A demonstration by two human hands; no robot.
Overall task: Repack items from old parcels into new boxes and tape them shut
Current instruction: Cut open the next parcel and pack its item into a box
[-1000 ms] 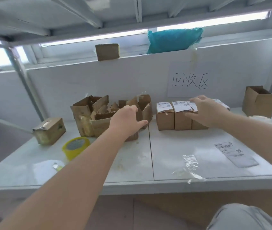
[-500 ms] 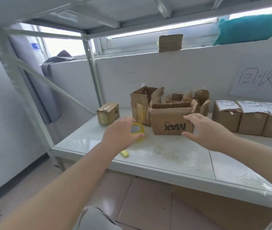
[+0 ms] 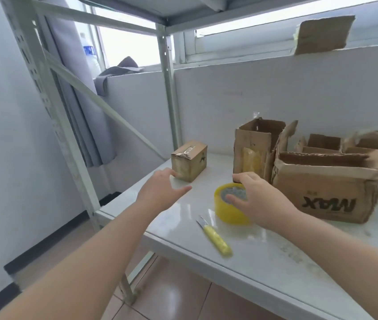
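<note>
Where the left hand (image 3: pixel 162 192) stands: we find it low over the white shelf (image 3: pixel 275 262), fingers spread and straight, holding nothing. Its fingertips reach the foot of the small taped box (image 3: pixel 189 160), but we cannot confirm contact.
Small taped box: closed and upright at the shelf's left end, apart from the other cartons.
Right hand (image 3: pixel 259 199): it lies over the right half of the tape roll (image 3: pixel 227 211), thumb across the core and fingers curved past the far rim. We cannot tell whether it grips or merely covers.
Tape roll: yellow, flat on the shelf, just in front of the tall open carton (image 3: pixel 252 146).
Utility knife (image 3: pixel 215 239): yellow handle, blade out, lying just beside the roll toward the front edge.
Tall open carton: upright, flaps raised, yellowed tape on its front.
MAX carton (image 3: pixel 328 192): open and worn, print upside down, just right of the roll.
Rear cartons (image 3: pixel 322 144): open, behind the MAX carton.
</note>
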